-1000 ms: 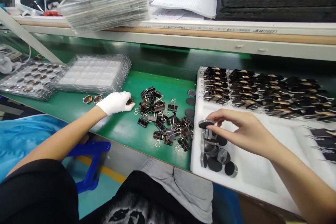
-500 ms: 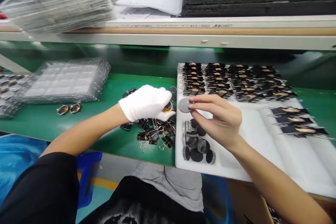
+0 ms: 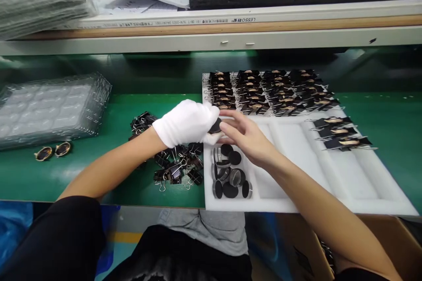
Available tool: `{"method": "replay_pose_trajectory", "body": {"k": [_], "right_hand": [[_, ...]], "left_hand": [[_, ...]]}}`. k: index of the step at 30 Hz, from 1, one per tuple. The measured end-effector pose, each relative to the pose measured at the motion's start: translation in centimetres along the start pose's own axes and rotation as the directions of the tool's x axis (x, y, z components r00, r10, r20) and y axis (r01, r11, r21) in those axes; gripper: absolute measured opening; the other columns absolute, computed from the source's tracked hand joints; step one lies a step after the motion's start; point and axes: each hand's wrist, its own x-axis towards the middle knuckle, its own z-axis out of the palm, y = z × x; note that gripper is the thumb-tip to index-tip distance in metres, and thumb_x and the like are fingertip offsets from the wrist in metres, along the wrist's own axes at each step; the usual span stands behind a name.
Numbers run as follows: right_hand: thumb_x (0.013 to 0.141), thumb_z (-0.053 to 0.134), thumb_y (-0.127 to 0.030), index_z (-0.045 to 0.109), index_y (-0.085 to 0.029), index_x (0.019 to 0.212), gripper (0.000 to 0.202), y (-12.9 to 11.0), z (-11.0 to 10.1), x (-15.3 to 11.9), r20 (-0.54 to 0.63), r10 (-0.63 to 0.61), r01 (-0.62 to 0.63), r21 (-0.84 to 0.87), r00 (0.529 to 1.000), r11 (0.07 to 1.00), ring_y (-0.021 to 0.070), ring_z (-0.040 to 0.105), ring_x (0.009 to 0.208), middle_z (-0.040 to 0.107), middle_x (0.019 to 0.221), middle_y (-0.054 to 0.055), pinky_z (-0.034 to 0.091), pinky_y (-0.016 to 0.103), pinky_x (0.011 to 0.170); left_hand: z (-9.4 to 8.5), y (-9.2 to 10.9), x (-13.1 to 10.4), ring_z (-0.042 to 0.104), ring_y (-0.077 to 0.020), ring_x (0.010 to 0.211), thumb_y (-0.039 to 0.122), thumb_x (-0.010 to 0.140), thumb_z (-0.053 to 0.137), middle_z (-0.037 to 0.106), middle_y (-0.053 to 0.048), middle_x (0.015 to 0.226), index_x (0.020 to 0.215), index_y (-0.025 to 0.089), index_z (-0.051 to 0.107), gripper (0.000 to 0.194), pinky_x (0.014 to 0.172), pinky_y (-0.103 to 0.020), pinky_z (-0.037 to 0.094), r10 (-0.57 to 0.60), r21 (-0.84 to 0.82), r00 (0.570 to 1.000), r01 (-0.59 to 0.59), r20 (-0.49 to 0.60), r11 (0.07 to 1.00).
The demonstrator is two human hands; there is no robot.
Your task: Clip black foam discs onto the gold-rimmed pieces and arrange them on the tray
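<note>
My left hand [image 3: 189,122], in a white glove, is closed around a small round piece whose gold rim showed earlier and is now mostly hidden. Against it sits a black-faced round disc [image 3: 216,126], pinched by the bare fingers of my right hand [image 3: 242,134]. Both hands meet over the left edge of a white foam tray [image 3: 296,140]. Just below them in the tray lies a heap of black and grey round discs [image 3: 231,189]. Left of the tray, a pile of black binder clips [image 3: 174,169] is spread on the green table, partly under my left forearm.
Rows of clipped gold-rimmed pieces [image 3: 250,85] fill the tray's far side, with several more clipped pieces [image 3: 341,131] at its right. Two gold-rimmed oval pieces [image 3: 52,150] lie near stacked clear plastic trays [image 3: 56,105]. A shelf edge [image 3: 158,44] runs across behind.
My right hand has brought its disc leftward to my left hand, and the two hands now touch. The camera view has shifted, moving the table's contents leftward.
</note>
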Motion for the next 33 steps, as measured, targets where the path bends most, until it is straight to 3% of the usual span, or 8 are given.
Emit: {"method": "replay_pose_trajectory", "body": {"k": [3, 8, 12, 17, 21, 26, 30, 33], "right_hand": [[0.08, 0.09, -0.047, 0.076, -0.018, 0.091, 0.034, 0.1, 0.2, 0.1, 0.075, 0.252, -0.261, 0.156, 0.965, 0.953, 0.0195, 0.076, 0.084, 0.077, 0.088, 0.005, 0.069, 0.042, 0.087], [0.072, 0.097, -0.042, 0.081, -0.02, 0.095, 0.036, 0.1, -0.5, 0.3, 0.06, 0.238, -0.245, 0.262, 0.969, 0.933, 0.015, 0.075, 0.08, 0.079, 0.088, 0.002, 0.069, 0.036, 0.088], [0.07, 0.099, -0.039, 0.081, -0.021, 0.102, 0.041, 0.3, -0.6, 0.5, 0.076, 0.204, -0.216, 0.231, 0.976, 0.949, 0.0195, 0.08, 0.086, 0.082, 0.095, 0.005, 0.069, 0.04, 0.091], [0.066, 0.101, -0.041, 0.082, -0.02, 0.096, 0.041, 0.3, 0.1, 0.4, 0.023, 0.167, -0.168, 0.146, 0.986, 0.975, 0.022, 0.081, 0.087, 0.082, 0.097, 0.005, 0.069, 0.043, 0.093], [0.077, 0.095, -0.042, 0.084, -0.023, 0.098, 0.03, 0.3, -0.1, 0.4, -0.015, 0.126, -0.122, 0.162, 0.992, 0.979, 0.0166, 0.079, 0.077, 0.081, 0.095, 0.004, 0.07, 0.032, 0.081], [0.078, 0.094, -0.039, 0.084, -0.025, 0.088, 0.02, 0.3, -0.7, 0.4, -0.05, 0.106, -0.096, 0.175, 0.993, 0.98, 0.0141, 0.077, 0.073, 0.079, 0.093, 0.002, 0.068, 0.028, 0.074], [0.08, 0.092, -0.038, 0.085, -0.026, 0.086, 0.016, 0.5, -0.6, 0.2, -0.02, 0.117, -0.111, 0.174, 0.993, 0.978, 0.0127, 0.075, 0.071, 0.078, 0.091, 0.002, 0.066, 0.026, 0.074], [0.083, 0.09, -0.037, 0.085, -0.026, 0.089, 0.013, 0.5, -0.4, 0.2, -0.03, 0.128, -0.121, 0.185, 0.991, 0.975, 0.0131, 0.074, 0.077, 0.077, 0.093, 0.002, 0.066, 0.026, 0.076]], "left_hand": [[0.0, -0.3, 0.1, 0.075, -0.0379, 0.082, 0.064, 0.097, 0.054, 0.073, -0.019, 0.089, 0.105, 0.01, 0.07, 0.057, 0.065, -0.039, 0.045, 0.039, -0.026, 0.999, -0.04, -0.034, 0.999], [0.2, -2.1, -1.4, 0.073, -0.024, 0.088, 0.063, 0.096, 0.062, 0.076, -0.009, 0.106, 0.14, 0.017, 0.058, 0.063, 0.073, -0.031, 0.046, -0.019, -0.421, 1.0, 0.012, -0.013, 0.907], [1.2, -2.4, -2.2, 0.065, -0.0154, 0.076, 0.051, 0.101, 0.054, 0.074, -0.002, 0.09, 0.113, 0.018, 0.067, 0.038, 0.071, -0.027, 0.043, -0.094, -0.691, 0.995, 0.083, 0.021, 0.718], [1.5, -2.2, -2.2, 0.046, -0.0118, 0.061, 0.042, 0.098, 0.056, 0.058, 0.003, 0.067, 0.08, 0.019, 0.061, 0.03, 0.062, -0.028, 0.032, -0.113, -0.665, 0.993, 0.072, -0.018, 0.744], [0.8, -4.8, -3.1, 0.04, -0.0122, 0.056, 0.05, 0.105, 0.044, 0.049, 0.003, 0.059, 0.069, 0.02, 0.057, 0.048, 0.06, -0.029, 0.029, -0.13, -0.591, 0.991, 0.107, 0.003, 0.8], [2.1, -8.5, -4.4, 0.043, -0.0163, 0.053, 0.062, 0.095, 0.057, 0.058, -0.001, 0.063, 0.081, 0.023, 0.068, 0.042, 0.06, -0.03, 0.024, -0.192, -0.212, 0.936, 0.26, 0.295, 0.942], [3.3, -9.2, -4.3, 0.039, -0.0159, 0.051, 0.055, 0.092, 0.064, 0.055, -0.001, 0.06, 0.072, 0.024, 0.065, 0.037, 0.059, -0.031, 0.022, -0.117, -0.207, 0.882, 0.233, 0.456, 0.95], [3.1, -8.6, -4.1, 0.032, -0.014, 0.051, 0.043, 0.096, 0.06, 0.045, 0.002, 0.056, 0.06, 0.022, 0.052, 0.042, 0.058, -0.032, 0.021, -0.012, -0.367, 0.954, 0.128, 0.301, 0.922]]}}
